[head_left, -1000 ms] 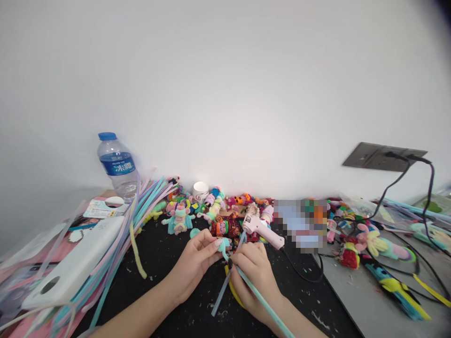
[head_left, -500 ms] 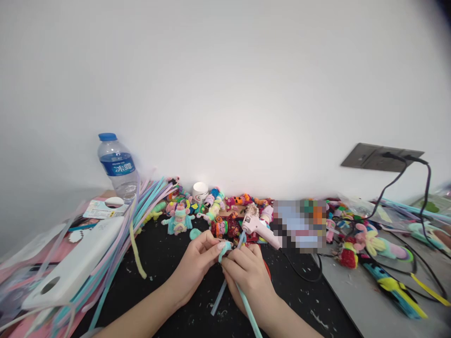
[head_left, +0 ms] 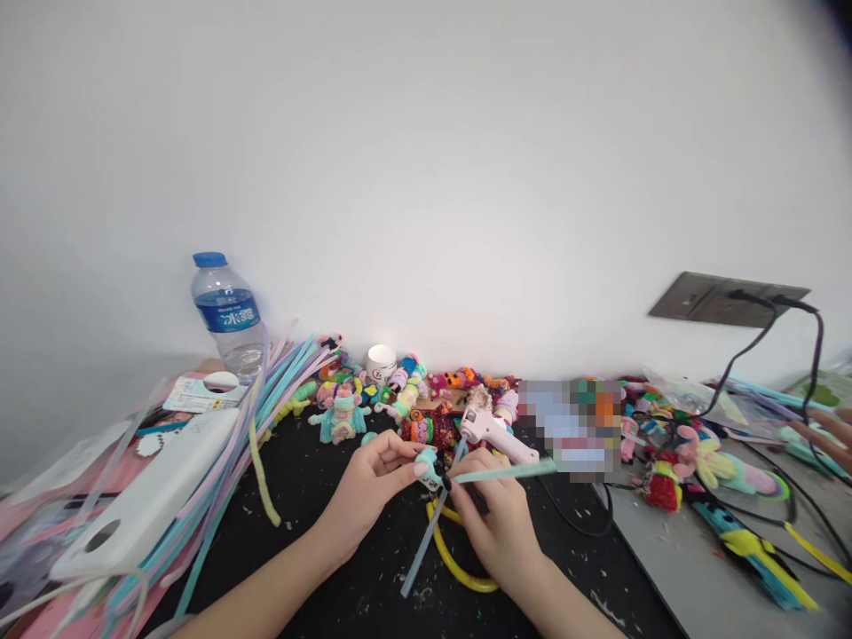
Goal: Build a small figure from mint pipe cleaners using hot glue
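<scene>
My left hand (head_left: 369, 488) pinches a small teal pipe-cleaner coil (head_left: 428, 467) between thumb and fingertips. My right hand (head_left: 491, 515) is closed on the long teal pipe cleaner (head_left: 506, 472) that runs from the coil out to the right, almost level. Both hands hover just above the black mat (head_left: 319, 550). Under them lie a pale blue glue stick (head_left: 419, 557) and a yellow loop (head_left: 459, 568). A pink glue gun (head_left: 496, 432) rests just behind my right hand.
A water bottle (head_left: 226, 315) stands at the back left beside a bundle of pastel pipe cleaners (head_left: 232, 444). Several small fuzzy figures (head_left: 406, 395) line the wall. A wall socket (head_left: 725, 299) with black cables is at right. Another person's fingers (head_left: 825, 433) show at the right edge.
My right hand has swung the long teal pipe cleaner from pointing down towards me to pointing right, uncovering the yellow loop. Another person's fingers have appeared at the right edge.
</scene>
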Demonstrator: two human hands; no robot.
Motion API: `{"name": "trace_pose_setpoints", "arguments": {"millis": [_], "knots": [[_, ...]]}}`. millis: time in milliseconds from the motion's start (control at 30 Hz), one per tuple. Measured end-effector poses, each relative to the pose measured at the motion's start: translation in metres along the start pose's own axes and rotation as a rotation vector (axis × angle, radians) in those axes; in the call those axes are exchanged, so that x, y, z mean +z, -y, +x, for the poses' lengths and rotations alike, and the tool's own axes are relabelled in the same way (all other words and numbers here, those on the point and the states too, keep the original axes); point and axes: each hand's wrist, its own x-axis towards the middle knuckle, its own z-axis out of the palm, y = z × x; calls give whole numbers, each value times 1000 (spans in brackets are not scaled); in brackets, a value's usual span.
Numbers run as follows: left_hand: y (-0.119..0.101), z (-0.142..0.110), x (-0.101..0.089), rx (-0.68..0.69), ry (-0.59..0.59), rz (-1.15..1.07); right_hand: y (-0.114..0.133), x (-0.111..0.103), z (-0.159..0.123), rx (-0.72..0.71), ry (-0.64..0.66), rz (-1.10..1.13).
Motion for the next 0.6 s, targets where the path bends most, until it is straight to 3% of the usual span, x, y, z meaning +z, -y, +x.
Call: {"name": "trace_pose_setpoints", "arguments": {"millis": [167,400,500,600], "knots": [[1,1,-3,101,120,136,-4,-2,-1,26,-18,18],[-5,-2,-6,333,186,602,-3,-2,-1,18,14,22],[-5,-2,-5,317,171,573,-4,0,-1,14,-12,39],[-3,-1,-4,198,149,385,-4,1,-1,19,-26,57]]}}
